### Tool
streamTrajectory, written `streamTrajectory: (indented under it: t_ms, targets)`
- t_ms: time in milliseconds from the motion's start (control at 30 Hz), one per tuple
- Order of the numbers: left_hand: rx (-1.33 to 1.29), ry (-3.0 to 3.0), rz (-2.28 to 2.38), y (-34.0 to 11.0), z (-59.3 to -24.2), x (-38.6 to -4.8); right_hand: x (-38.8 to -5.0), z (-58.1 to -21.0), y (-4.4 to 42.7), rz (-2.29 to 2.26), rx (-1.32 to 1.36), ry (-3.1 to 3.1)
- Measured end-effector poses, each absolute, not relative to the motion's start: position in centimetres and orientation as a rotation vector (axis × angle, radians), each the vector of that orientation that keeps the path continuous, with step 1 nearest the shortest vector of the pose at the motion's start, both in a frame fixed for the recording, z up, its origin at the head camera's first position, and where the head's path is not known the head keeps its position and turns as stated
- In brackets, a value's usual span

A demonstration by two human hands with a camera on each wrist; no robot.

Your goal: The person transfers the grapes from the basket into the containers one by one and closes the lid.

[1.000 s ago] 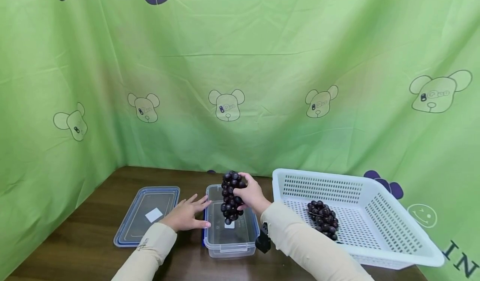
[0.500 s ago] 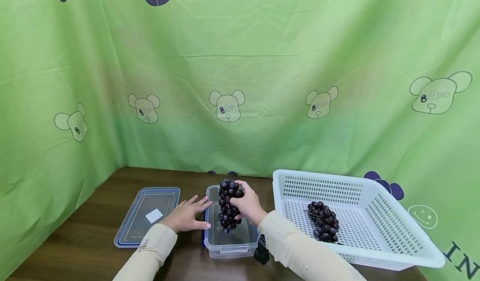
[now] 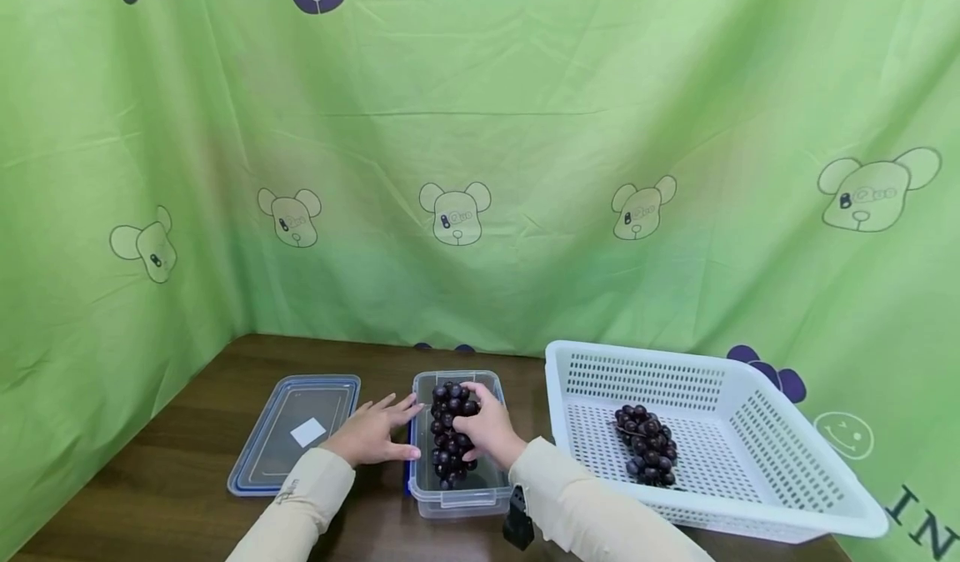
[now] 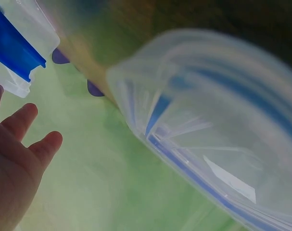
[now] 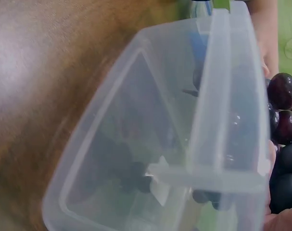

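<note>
Lowered grapes (image 3: 448, 433) in curled right hand (image 3: 489, 430); left hand (image 3: 369, 435) splayed; brown table (image 3: 168, 454), seemingly wooden; green backdrop (image 3: 536, 295)

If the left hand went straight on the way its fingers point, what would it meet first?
The left hand would most likely meet the near side of the plastic box first; whether they already touch is hard to tell.

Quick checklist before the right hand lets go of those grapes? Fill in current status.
1. Right hand holding the grape bunch: ok.
2. Bunch within the clear container's outline, head view: ok.
3. Container open, lid off to its left: ok.
4. Bunch resting on the container's floor: cannot tell.
5. Left hand touching the container's left edge: cannot tell.
6. Second bunch inside the white basket: ok.
</note>
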State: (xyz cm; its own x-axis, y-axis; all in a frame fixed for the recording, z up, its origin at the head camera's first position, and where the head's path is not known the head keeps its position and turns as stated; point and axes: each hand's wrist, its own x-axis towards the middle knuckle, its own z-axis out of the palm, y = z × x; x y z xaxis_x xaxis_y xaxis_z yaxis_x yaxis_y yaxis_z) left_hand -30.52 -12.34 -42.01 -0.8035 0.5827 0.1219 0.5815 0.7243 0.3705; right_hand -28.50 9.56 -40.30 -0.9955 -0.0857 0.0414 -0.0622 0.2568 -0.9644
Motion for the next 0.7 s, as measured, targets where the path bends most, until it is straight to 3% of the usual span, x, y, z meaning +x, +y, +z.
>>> streamTrajectory:
  t_ms: [700]
  targets:
    - [0.986, 2.927, 0.643, -12.43, -41.95, -30.61, -28.89, -40.82, 9.39, -1.833, -0.09, 2.371]
